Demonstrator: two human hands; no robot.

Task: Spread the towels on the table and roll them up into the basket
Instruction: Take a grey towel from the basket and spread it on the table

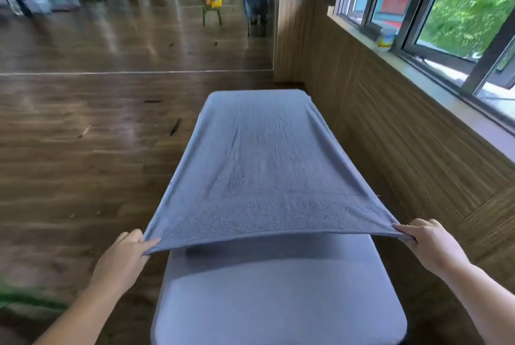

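- Wooden floor (83, 149) fills the left and far side of the view. A panelled wall (390, 135) with windows (446, 10) runs along the right.
- Grey table (278, 303), long and narrow, stands beside that wall and stretches straight away from the person. Its near end is bare.
- Grey-blue towel (259, 166) covers the middle and far part of the table. Its long axis runs along the table's length, away from the person. The far end droops just over the table's far edge, and the sides hang a little over both long edges.
- The towel's near short edge is lifted off the table and pulled taut crosswise, with a shadow beneath it.
- Left hand (122, 255) pinches the near left corner between thumb and fingers. Right hand (432, 244) pinches the near right corner the same way.
- The hands are well apart, one beyond each long side of the table and about level, so neither is nearer the towel.
- This looks like the spreading step. Lowering the near edge toward the person would probably lay the towel flat, and rolling would then run away along its length.
- No basket can be made out close by. A green blur (25, 300) at lower left is too unclear to name.
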